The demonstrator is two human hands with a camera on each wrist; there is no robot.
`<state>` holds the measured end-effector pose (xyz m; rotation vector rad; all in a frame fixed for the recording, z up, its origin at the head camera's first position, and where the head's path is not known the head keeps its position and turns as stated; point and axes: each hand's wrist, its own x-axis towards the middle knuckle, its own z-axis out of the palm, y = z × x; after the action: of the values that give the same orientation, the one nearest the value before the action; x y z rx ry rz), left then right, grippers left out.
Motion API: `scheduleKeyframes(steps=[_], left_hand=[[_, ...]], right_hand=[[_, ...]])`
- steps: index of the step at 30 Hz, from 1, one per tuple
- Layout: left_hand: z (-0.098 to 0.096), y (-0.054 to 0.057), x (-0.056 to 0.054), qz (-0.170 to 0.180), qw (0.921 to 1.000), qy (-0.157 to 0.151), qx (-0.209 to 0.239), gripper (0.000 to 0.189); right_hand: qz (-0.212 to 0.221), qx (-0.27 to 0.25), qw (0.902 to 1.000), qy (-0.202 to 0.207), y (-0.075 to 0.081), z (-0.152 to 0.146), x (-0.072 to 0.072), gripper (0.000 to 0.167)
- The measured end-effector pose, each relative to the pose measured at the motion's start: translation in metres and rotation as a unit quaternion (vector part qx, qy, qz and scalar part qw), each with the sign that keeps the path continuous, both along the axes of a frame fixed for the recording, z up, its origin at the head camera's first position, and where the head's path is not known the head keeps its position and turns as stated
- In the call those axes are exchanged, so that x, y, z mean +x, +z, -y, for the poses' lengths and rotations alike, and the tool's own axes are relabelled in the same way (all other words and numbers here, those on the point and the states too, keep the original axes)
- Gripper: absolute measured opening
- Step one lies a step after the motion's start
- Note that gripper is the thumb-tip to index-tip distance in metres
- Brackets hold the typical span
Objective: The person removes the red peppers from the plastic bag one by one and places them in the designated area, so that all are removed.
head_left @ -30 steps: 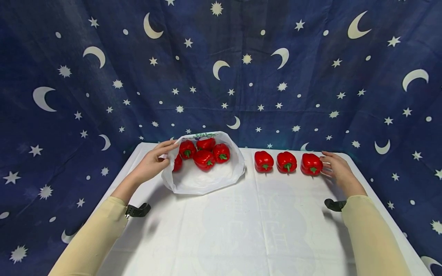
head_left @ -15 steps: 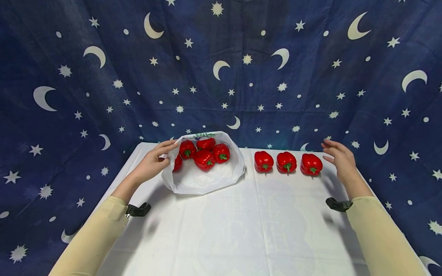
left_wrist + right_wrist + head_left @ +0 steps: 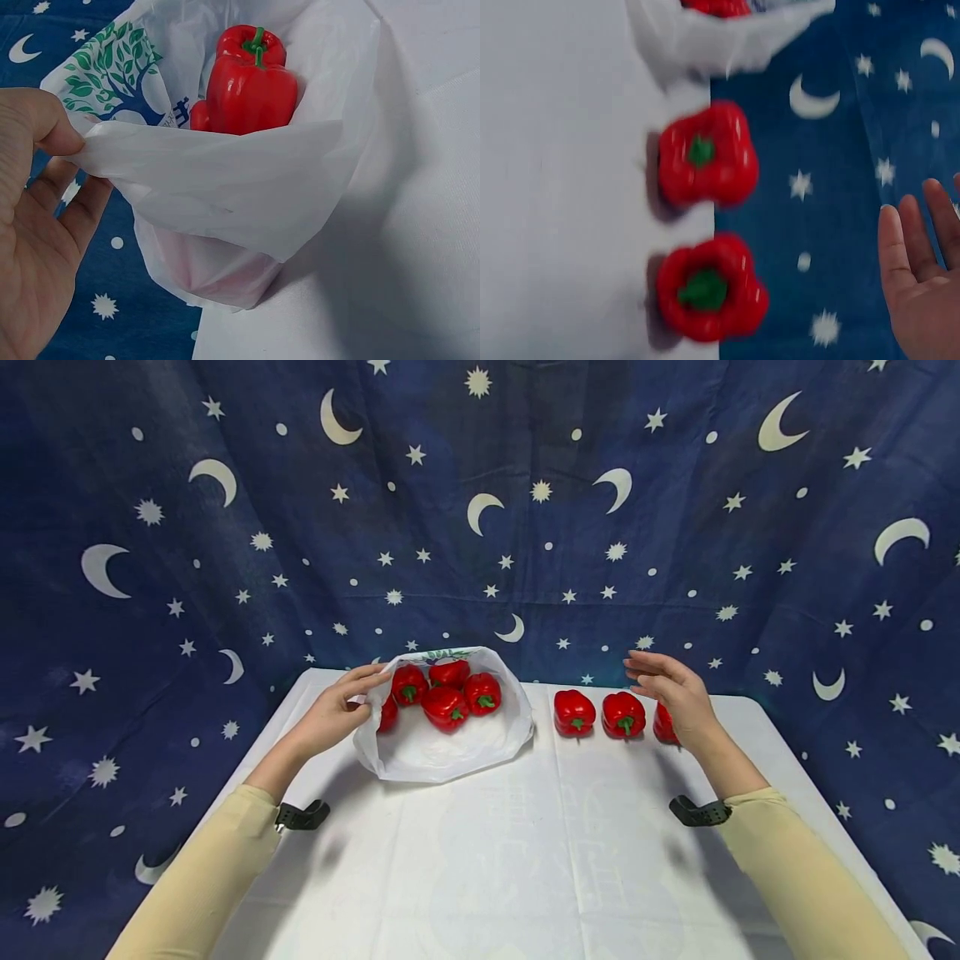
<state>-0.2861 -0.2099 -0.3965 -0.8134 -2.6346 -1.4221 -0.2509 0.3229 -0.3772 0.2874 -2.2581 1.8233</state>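
At the left, the left hand (image 3: 333,710) pinches the rim of a white plastic bag (image 3: 435,770) between thumb and fingers, near the far left corner of the tabletop (image 3: 487,860). The bag's mouth gapes toward the person, and I count five red peppers (image 3: 445,708) inside, just right of that grip; the leftmost is partly covered by the bag's edge. From the left wrist, something reddish shows faintly through the plastic.

Past a narrow strip of tabletop, three more stand in a row near the far edge, before a blue moon-and-star cloth (image 3: 540,539): the left pepper (image 3: 574,713), the middle pepper (image 3: 624,716) close beside it, then the right pepper (image 3: 664,727), half hidden by the right hand (image 3: 678,697). That grip is loose, fingers extended and holding nothing; whether it touches the pepper I can't tell. The right wrist view is blurred and crops this hand. Beyond it lies more tabletop, up to the right edge.
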Motion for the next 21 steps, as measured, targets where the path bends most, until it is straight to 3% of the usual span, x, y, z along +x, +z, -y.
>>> scheduleKeyframes(steps=[6,12,16,21], left_hand=[[-0.001,0.0,-0.001,-0.007,1.0,-0.003,0.005,0.058],[-0.003,-0.001,0.001,-0.004,1.0,0.003,-0.005,0.057],[-0.006,0.004,0.007,0.006,1.0,0.004,-0.006,0.056],[-0.007,0.005,0.009,0.004,0.9999,0.009,-0.001,0.057]], right_hand=[[0.001,0.032,0.9959,0.084,0.002,0.034,0.003,0.043],[0.063,0.047,0.9828,0.167,-0.002,0.069,0.003,0.049],[0.091,0.066,0.9724,0.205,-0.011,0.088,0.001,0.054],[0.085,0.101,0.9667,0.22,-0.023,0.108,-0.005,0.057]])
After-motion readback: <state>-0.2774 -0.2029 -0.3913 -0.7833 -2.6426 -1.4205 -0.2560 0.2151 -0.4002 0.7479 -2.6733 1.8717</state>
